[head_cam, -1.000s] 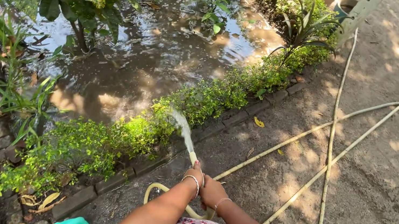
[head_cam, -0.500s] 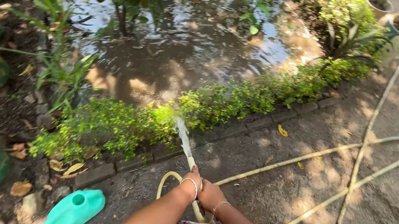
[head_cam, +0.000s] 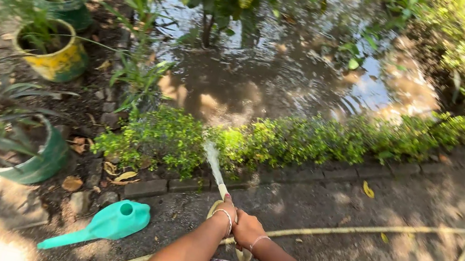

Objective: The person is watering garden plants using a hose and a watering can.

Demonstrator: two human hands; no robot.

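hands [head_cam: 236, 220] gripping hose [head_cam: 222, 190], low hedge [head_cam: 281, 142], teal watering can [head_cam: 107, 224]

A single head-worn camera looks steeply down and forward from standing height. Nearest, at the bottom centre, are the person's forearms, the left hand [head_cam: 225, 207] and right hand [head_cam: 247, 227]. The view faces a low hedge [head_cam: 307, 140] across the middle, a flooded bed [head_cam: 267, 79] beyond it, pots far left, and paved ground [head_cam: 416, 246] to the right.
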